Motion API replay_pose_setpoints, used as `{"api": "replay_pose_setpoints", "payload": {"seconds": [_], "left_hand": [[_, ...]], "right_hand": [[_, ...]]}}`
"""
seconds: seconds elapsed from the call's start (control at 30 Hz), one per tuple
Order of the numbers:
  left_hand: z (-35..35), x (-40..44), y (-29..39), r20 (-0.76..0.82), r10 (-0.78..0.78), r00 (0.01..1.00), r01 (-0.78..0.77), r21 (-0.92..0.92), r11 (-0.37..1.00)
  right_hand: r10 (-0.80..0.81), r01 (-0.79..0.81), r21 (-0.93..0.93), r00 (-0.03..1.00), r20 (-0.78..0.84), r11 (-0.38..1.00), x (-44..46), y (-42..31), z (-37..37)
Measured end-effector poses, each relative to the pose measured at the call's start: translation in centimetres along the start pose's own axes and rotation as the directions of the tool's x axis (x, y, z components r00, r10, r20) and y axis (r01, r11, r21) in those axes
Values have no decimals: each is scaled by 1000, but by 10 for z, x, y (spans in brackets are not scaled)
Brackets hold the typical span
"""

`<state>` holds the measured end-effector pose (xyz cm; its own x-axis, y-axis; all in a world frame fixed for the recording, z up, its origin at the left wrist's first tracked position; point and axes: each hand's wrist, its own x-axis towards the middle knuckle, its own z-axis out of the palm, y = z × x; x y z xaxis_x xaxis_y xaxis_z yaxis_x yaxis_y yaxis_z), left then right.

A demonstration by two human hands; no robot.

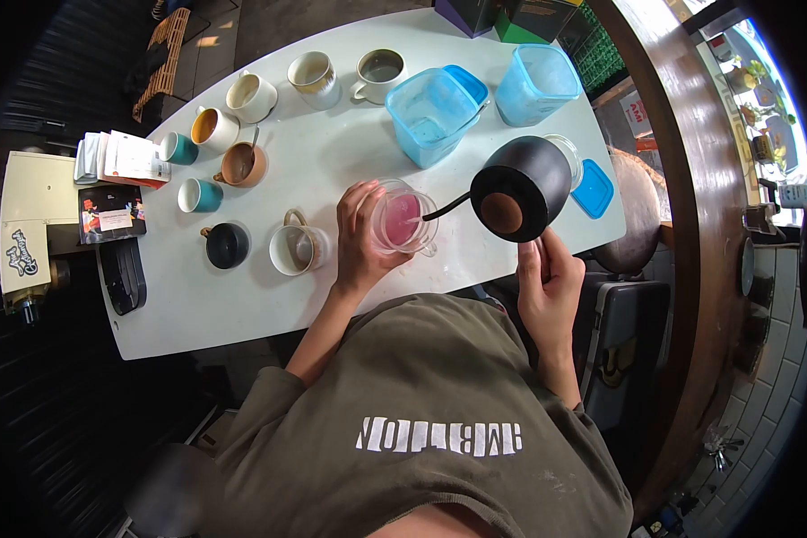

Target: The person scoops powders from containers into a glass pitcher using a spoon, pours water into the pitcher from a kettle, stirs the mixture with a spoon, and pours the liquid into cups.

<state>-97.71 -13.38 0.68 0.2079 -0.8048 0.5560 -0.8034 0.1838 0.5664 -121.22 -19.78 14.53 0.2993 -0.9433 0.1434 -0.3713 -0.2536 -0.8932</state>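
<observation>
My left hand [357, 238] is wrapped around the side of a clear glass cup [429, 246] with a small handle. Bubbly pink liquid [402, 218] shows inside it. On the right, my right hand [547, 287] grips a black gooseneck kettle [536, 170], whose handle is mostly hidden behind its body. The kettle is tilted, with its thin spout [446, 207] reaching over the cup's rim. A thin pale streak runs from the spout tip into the pink liquid. Left of my left hand stands a white mug [291, 250], apart from the fingers.
Several mugs curve along the left and far side, among them a black cup [225, 246] and a brown cup [241, 165] holding a spoon. Two blue plastic containers [430, 121] [536, 85] stand behind the kettle. A blue lid [593, 189] lies near the table's [188, 314] right edge.
</observation>
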Motion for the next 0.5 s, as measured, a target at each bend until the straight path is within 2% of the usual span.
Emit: {"api": "replay_pose_setpoints", "payload": {"seconds": [0.5], "left_hand": [[0,3,2,4,15,1000,-15,-5,1000]], "right_hand": [[-10,11,-27,1000,20,1000,0,0,-2]]}}
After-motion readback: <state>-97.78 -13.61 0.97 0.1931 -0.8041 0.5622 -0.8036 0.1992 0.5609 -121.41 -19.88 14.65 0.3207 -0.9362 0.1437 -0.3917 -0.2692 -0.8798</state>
